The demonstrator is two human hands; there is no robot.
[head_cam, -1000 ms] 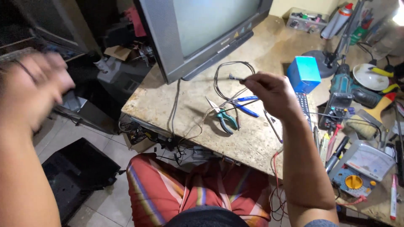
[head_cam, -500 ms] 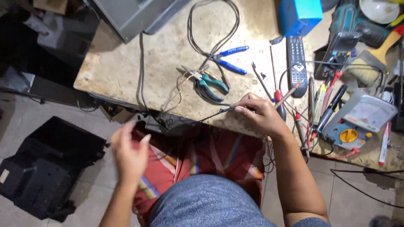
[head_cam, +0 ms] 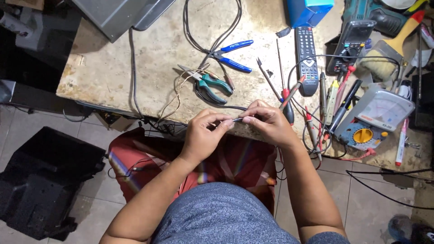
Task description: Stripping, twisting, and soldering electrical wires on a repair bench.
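My left hand (head_cam: 205,131) and my right hand (head_cam: 266,122) meet at the front edge of the worn workbench (head_cam: 113,68). Both pinch the end of a thin black cable (head_cam: 237,119) between fingertips. The cable runs back across the bench in a long loop (head_cam: 190,31). Just behind my hands lie green-handled pliers (head_cam: 212,86) on a tangle of thin beige wire, and blue-handled pliers (head_cam: 233,56) farther back.
A black remote (head_cam: 307,58), screwdrivers, test probes, an analogue meter (head_cam: 373,115), a digital meter (head_cam: 352,43), a paintbrush (head_cam: 391,49) and a blue box (head_cam: 309,11) crowd the right side. A grey television's base (head_cam: 117,16) stands at back left. A black casing (head_cam: 43,180) lies on the tiled floor.
My left hand has come up from beside my lap to join my right hand at the bench edge, and both now pinch the cable end.
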